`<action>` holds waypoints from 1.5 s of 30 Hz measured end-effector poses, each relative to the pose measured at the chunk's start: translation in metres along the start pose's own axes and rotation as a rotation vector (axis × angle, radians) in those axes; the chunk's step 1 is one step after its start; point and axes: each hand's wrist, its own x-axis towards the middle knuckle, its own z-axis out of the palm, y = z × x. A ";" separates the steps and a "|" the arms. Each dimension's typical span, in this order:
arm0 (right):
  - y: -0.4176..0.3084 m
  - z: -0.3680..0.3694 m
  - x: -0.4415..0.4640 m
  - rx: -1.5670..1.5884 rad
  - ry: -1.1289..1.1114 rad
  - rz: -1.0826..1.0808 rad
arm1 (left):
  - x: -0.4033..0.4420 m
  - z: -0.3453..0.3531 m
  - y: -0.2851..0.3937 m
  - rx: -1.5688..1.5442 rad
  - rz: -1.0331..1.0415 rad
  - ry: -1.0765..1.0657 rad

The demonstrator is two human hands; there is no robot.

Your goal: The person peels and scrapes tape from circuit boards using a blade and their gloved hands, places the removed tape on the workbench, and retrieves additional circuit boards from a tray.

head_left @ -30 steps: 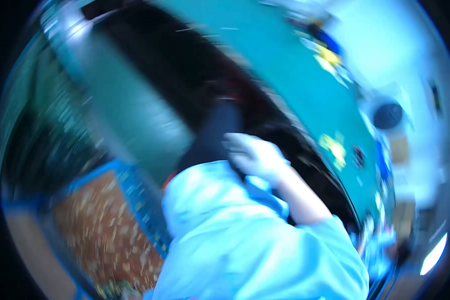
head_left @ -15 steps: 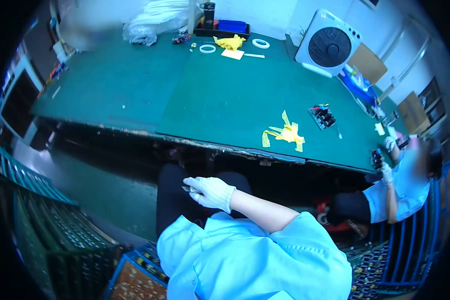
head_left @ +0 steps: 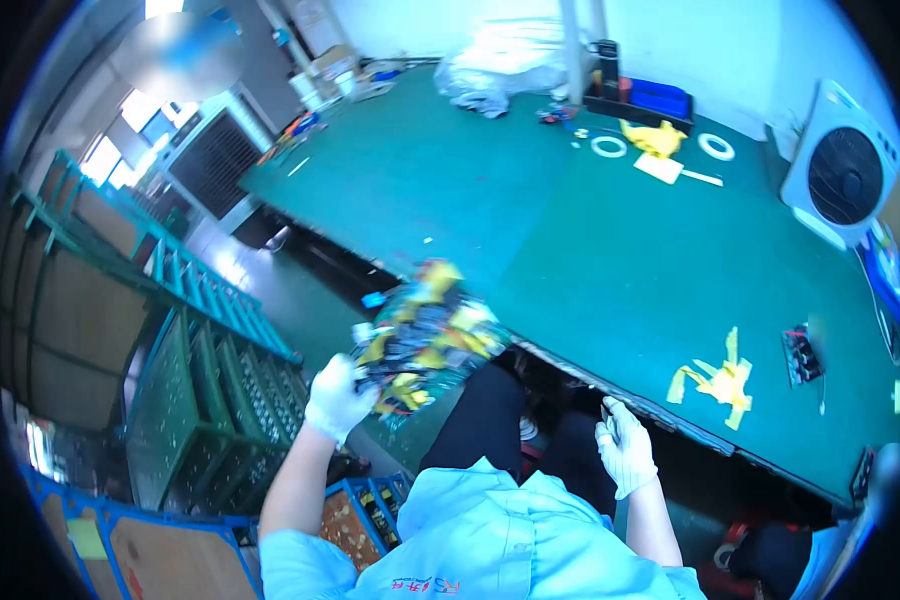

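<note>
My left hand [head_left: 340, 400], in a white glove, grips the near left edge of a circuit board [head_left: 425, 345] crowded with black and yellow parts. Motion blurs the board, which is held over the left end of the table's front edge. My right hand [head_left: 625, 450], gloved too, hovers above my lap near that edge with its fingers curled together. Something small shows at its fingertips, too small to name.
On the green table [head_left: 570, 260] lie yellow tape strips [head_left: 720, 385], another board [head_left: 802, 355] and tape rolls [head_left: 608, 147]. A fan [head_left: 842, 170] stands at the right. Green racks [head_left: 210, 410] stand left, beside a blue-framed crate [head_left: 355, 520]. A co-worker's sleeve is at lower right.
The view has swung left. My left hand has come into sight with the circuit board. My right hand has drawn back to the right, with its fingers still closed.
</note>
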 end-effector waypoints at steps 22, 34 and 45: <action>-0.011 -0.072 -0.005 -0.265 0.395 0.267 | 0.198 0.143 0.253 -0.135 1.120 -0.364; -0.012 -0.052 -0.003 -0.278 0.406 0.222 | 0.163 0.202 0.290 -0.094 1.579 -0.569; -0.035 -0.045 -0.012 -0.229 0.539 0.065 | 0.179 0.140 0.304 -0.029 1.774 -0.589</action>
